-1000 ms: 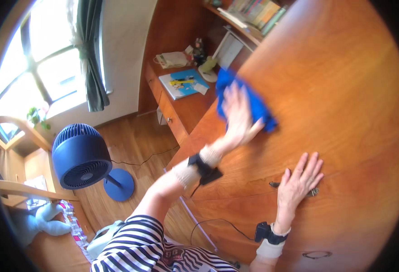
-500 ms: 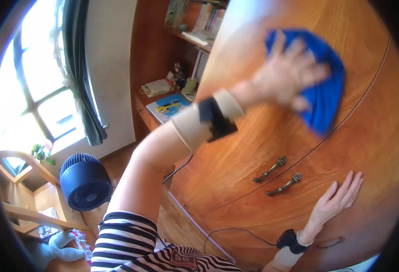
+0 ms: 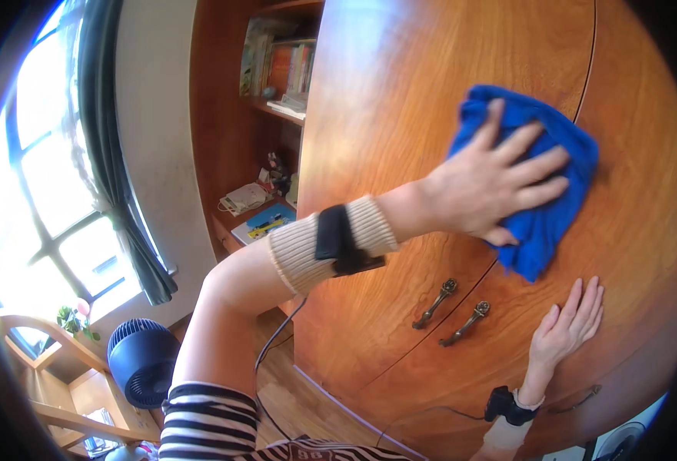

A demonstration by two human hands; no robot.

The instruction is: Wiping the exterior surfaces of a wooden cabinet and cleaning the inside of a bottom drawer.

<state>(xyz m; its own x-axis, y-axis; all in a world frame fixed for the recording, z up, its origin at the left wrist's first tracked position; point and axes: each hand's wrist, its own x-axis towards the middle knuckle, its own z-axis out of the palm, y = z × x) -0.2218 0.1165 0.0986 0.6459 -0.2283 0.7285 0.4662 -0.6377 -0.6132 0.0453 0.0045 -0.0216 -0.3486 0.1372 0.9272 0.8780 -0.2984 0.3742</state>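
Note:
A blue cloth (image 3: 577, 180) lies spread against the wooden cabinet doors (image 3: 400, 154), covering part of the seam between them. My left hand (image 3: 492, 180) presses on it with fingers stretched and spread, slightly blurred. Its fingertips rest on the cloth, while the palm's underside is hidden. Lower right, my right hand (image 3: 569, 326) lies flat on the door surface with its fingers extended and nothing in it. Two bronze-coloured door handles (image 3: 436, 303) sit left of my right hand, below the cloth. Both wrists wear knitted cuffs with black straps.
A dark blue fan (image 3: 142, 361) stands at the lower left beside a light wooden chair-like frame (image 3: 54, 338). Behind the cabinet are shelves with books (image 3: 291, 69) and a desk with papers. A black cable (image 3: 265, 346) hangs under my left arm. A curtained window is far left.
My left hand has swept the cloth down and right, from the left door onto the seam. My right hand stays flat near the handles. The whole view has shifted a little.

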